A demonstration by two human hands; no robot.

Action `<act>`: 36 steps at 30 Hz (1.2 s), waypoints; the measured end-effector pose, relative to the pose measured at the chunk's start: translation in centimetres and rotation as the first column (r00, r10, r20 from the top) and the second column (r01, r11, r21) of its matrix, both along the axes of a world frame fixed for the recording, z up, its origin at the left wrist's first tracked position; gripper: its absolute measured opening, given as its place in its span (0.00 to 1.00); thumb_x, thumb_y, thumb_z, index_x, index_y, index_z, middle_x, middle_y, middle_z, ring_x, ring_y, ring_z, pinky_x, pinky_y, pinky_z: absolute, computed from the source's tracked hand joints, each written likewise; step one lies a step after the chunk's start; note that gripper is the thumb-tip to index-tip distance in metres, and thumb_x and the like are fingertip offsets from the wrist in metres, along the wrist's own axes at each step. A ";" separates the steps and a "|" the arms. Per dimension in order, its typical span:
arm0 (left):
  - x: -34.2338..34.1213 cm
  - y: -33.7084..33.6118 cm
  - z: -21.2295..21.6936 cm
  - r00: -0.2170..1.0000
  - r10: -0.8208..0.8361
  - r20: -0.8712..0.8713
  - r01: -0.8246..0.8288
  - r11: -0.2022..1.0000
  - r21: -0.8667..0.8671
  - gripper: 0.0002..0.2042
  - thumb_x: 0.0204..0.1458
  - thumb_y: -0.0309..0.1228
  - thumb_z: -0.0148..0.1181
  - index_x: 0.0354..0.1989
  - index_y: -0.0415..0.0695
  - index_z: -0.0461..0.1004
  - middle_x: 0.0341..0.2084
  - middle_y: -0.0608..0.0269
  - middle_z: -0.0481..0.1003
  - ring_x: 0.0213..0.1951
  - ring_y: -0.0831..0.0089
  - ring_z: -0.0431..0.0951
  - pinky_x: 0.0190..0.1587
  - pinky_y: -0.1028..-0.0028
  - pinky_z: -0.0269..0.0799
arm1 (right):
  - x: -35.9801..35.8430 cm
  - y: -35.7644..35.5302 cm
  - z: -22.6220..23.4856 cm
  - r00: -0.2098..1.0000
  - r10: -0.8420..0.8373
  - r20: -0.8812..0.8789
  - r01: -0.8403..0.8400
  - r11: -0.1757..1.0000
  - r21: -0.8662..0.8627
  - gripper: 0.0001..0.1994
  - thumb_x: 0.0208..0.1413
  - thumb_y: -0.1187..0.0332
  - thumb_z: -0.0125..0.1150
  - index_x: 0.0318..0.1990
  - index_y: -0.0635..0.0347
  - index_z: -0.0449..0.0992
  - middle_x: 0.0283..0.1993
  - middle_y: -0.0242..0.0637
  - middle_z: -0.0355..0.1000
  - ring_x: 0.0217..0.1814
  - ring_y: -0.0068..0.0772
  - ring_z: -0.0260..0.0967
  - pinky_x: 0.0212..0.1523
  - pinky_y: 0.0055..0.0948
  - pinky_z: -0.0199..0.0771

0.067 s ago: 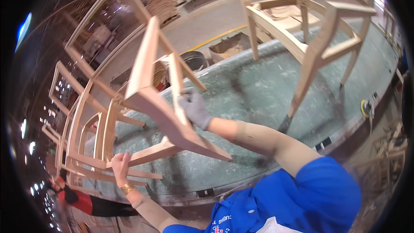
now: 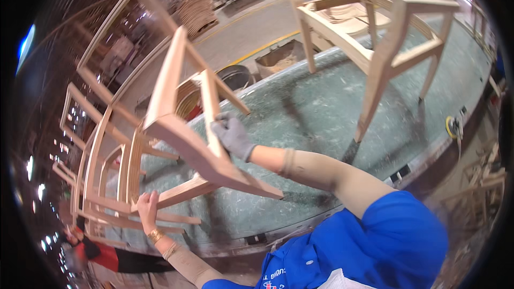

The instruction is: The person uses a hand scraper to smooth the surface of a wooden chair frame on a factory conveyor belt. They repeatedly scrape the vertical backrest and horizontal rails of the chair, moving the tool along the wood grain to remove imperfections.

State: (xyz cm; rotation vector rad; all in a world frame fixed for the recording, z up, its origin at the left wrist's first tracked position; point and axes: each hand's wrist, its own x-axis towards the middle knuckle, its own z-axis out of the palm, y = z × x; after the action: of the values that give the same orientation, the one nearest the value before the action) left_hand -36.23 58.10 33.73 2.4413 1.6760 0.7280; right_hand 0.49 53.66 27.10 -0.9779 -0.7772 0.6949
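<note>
An unfinished pale wooden chair frame (image 2: 184,147) is tilted in front of me over the green tabletop (image 2: 278,160). My left hand (image 2: 148,208), bare with a gold-coloured band at the wrist, is closed around the left end of its lower rail. The grey-gloved right hand (image 2: 234,135) grips a short rail on the frame's right side, fingers curled over it. More chair frames (image 2: 96,166) stand close behind on the left, partly overlapping the held one. Another wooden chair frame (image 2: 377,72) stands upright on the table to the right.
A round yellow-edged tool (image 2: 453,127) hangs at the table's right edge. Beyond the far edge are a dark bucket (image 2: 236,77), a bin of scraps (image 2: 284,61) and stacked wooden pieces (image 2: 194,13). A person in red and black (image 2: 101,254) is at the lower left.
The right hand and the upper part of the held chair frame have shifted slightly left. My left hand keeps its hold on the rail. The whole view has also moved a little.
</note>
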 end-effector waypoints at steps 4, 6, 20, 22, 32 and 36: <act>0.6 -3.6 -2.1 0.979 0.028 0.202 -0.139 0.817 0.560 0.15 0.57 0.32 0.55 0.43 0.30 0.72 0.41 0.46 0.72 0.45 0.53 0.72 0.50 0.61 0.67 | 0.0 -4.3 -3.0 0.959 0.195 -0.205 -0.187 0.981 0.059 0.19 0.57 0.60 0.57 0.48 0.65 0.64 0.31 0.32 0.66 0.32 0.21 0.62 0.31 0.24 0.65; 4.1 -6.5 -2.8 0.933 -0.008 0.360 -0.274 0.632 0.725 0.12 0.59 0.29 0.52 0.43 0.30 0.71 0.41 0.47 0.72 0.43 0.55 0.73 0.49 0.60 0.68 | 1.9 -8.2 -6.9 0.958 0.210 -0.196 -0.234 0.966 -0.113 0.22 0.54 0.66 0.56 0.54 0.65 0.61 0.32 0.32 0.63 0.30 0.19 0.58 0.28 0.23 0.62; 57.3 -23.5 6.0 0.372 -0.816 0.442 0.516 0.577 0.632 0.42 0.45 0.45 0.68 0.65 0.39 0.55 0.51 0.51 0.67 0.49 0.62 0.71 0.47 0.65 0.69 | 28.7 -41.1 -12.6 0.966 -0.219 0.138 0.252 0.919 -0.304 0.07 0.55 0.71 0.53 0.40 0.60 0.68 0.24 0.32 0.69 0.22 0.19 0.67 0.24 0.23 0.68; 61.4 -24.3 7.4 0.423 -0.823 0.380 0.510 0.563 0.650 0.37 0.49 0.42 0.66 0.65 0.43 0.55 0.51 0.52 0.68 0.49 0.67 0.72 0.45 0.70 0.72 | 31.8 -44.0 -13.2 0.937 -0.348 0.041 0.343 0.887 -0.309 0.06 0.55 0.75 0.55 0.40 0.60 0.68 0.25 0.32 0.69 0.19 0.18 0.64 0.21 0.21 0.66; 65.2 -23.3 7.1 0.021 -0.704 0.710 0.641 0.554 0.531 0.18 0.64 0.36 0.45 0.58 0.39 0.63 0.29 0.66 0.75 0.28 0.82 0.74 0.32 0.83 0.68 | 43.1 -50.4 -11.6 0.806 -0.591 0.000 0.567 0.773 -0.284 0.05 0.60 0.73 0.49 0.41 0.63 0.67 0.26 0.31 0.68 0.18 0.17 0.61 0.19 0.19 0.62; 66.3 -22.5 2.0 -0.061 -0.705 0.706 0.661 0.502 0.558 0.16 0.61 0.37 0.49 0.52 0.38 0.67 0.31 0.65 0.75 0.30 0.78 0.74 0.37 0.80 0.70 | 45.2 -47.7 -6.1 0.744 -0.668 0.011 0.667 0.743 -0.052 0.05 0.62 0.71 0.49 0.41 0.63 0.67 0.27 0.30 0.68 0.21 0.15 0.61 0.20 0.18 0.60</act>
State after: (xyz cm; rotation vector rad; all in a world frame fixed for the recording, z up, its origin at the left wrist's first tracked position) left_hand 30.06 35.62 35.76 1.7398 -0.1309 1.4415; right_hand 45.71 5.94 20.98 -1.2068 -0.3440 0.0823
